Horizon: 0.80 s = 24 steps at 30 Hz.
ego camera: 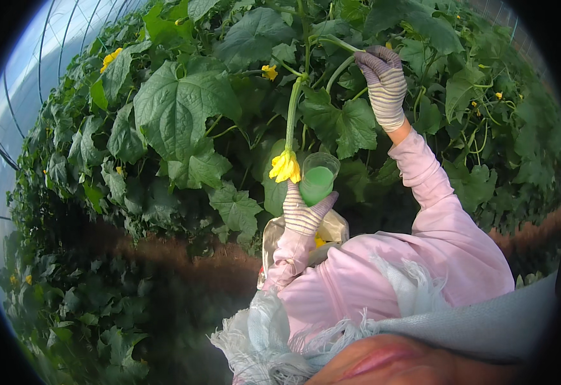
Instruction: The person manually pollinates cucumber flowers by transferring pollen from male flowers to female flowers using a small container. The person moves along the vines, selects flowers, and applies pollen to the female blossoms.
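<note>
My left hand, in a striped glove, holds a clear plastic cup with green liquid in it. Just beside the cup hangs a slim, ridged young gourd fruit, a wide-open yellow flower at its lower end. The flower is right above my left fingers; whether they touch it I cannot tell. Higher up on the right, my right hand, gloved alike, pinches the end of a pale green stalk or young fruit between its fingertips. A curved green stem passes below that hand.
Dense climbing vines with broad leaves stand before me, with more yellow blossoms among them. Below my left hand, an open pale bag at my front has something yellow inside. Bare soil runs along the vine base. Greenhouse frame bars rise at left.
</note>
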Tool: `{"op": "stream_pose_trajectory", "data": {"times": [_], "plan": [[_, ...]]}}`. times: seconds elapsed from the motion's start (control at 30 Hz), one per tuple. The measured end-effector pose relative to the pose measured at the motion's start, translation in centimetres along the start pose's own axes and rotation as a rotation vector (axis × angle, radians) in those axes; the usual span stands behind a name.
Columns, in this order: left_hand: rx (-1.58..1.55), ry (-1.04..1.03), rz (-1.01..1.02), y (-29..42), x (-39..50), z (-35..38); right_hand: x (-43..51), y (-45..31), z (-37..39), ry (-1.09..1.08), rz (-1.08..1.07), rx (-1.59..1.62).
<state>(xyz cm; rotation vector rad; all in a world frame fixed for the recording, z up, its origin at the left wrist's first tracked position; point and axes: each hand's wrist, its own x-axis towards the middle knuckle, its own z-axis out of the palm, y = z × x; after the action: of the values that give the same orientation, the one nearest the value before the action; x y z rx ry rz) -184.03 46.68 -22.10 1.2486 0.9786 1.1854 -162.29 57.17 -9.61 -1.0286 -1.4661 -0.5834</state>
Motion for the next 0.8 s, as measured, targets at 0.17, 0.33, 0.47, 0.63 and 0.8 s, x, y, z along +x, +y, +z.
{"op": "stream_pose_trajectory", "data": {"times": [0.17,0.33,0.47,0.63,0.8], "plan": [[0.054,-0.016,0.093,-0.4,1.2,1.0,-0.3,0.0,-0.4,0.018,0.330,0.750],[0.064,0.051,0.187,-1.4,2.0,2.1,-0.1,2.1,-1.1,-0.196,0.793,1.391],[0.076,0.057,0.109,-1.9,2.8,2.4,-0.5,3.4,-1.4,-0.421,0.868,1.907],[-0.058,0.092,0.142,-2.4,3.1,1.6,-1.6,0.8,-3.7,-1.012,0.579,1.827],[-0.121,0.121,0.143,-2.1,3.7,-0.9,-1.9,-5.6,-6.2,-1.563,-0.106,0.867]]}}
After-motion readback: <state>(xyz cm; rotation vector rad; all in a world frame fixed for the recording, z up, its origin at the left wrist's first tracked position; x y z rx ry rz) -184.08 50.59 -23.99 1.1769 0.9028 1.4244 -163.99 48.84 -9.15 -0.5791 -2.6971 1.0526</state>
